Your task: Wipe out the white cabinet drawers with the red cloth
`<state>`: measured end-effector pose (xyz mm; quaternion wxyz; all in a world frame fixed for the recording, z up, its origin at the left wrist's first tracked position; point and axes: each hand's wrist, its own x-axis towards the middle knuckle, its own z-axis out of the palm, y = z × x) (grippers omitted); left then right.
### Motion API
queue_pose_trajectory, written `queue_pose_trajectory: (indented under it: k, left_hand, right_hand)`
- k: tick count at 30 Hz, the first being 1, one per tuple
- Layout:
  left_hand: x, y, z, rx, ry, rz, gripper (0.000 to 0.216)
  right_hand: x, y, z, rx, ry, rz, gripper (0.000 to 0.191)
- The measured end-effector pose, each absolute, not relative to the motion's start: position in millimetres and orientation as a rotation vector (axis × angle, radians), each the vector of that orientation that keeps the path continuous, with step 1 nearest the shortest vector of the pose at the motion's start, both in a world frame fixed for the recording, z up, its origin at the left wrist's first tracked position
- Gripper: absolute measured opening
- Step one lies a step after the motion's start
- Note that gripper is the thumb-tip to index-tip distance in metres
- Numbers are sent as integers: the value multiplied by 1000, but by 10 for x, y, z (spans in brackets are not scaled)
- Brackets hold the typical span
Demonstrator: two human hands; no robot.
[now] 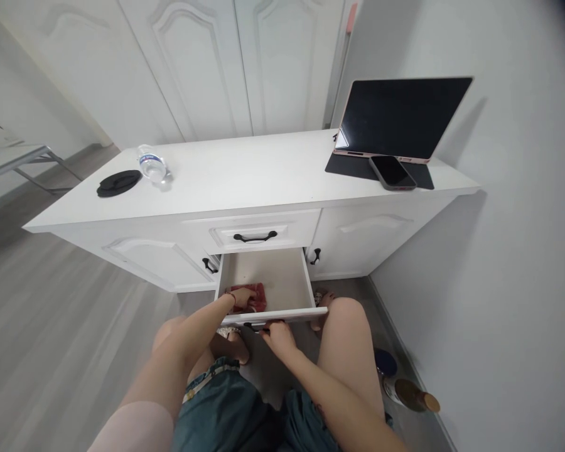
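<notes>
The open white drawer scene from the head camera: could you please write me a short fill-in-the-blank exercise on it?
The left hand rests on a ____ cloth inside the open white drawer.
The right hand grips the drawer's black ____.
The dark phone lies in front of the propped ____.
Missing words: red; handle; tablet.

A home room is showing here: a white sideboard (245, 182) is standing against panelled wardrobe doors (202, 63), carrying a tablet (400, 116), phone (392, 172) and water bottle (152, 165), over grey wood flooring (51, 314).
</notes>
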<state>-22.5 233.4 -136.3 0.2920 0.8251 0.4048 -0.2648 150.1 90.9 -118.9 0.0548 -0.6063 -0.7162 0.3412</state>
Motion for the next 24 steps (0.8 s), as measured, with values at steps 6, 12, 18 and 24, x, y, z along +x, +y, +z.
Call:
queue_pose_trajectory:
  k: [6, 12, 18, 24]
  left_hand:
    - [76, 2351, -1363, 2212, 1006, -773, 38]
    - [482, 2365, -1382, 2251, 942, -726, 32]
    - [911, 2365, -1393, 2291, 864, -639, 20]
    - [1155, 2393, -1467, 2328, 828, -532, 21]
  right_hand:
    - [1500, 919, -1150, -1831, -2166, 1038, 23]
    - [1500, 936, -1180, -1863, -2174, 1058, 23]
    - [1501, 953, -1166, -1859, -2188, 1088, 24]
    - [1467, 990, -1156, -1852, -2277, 1055, 25]
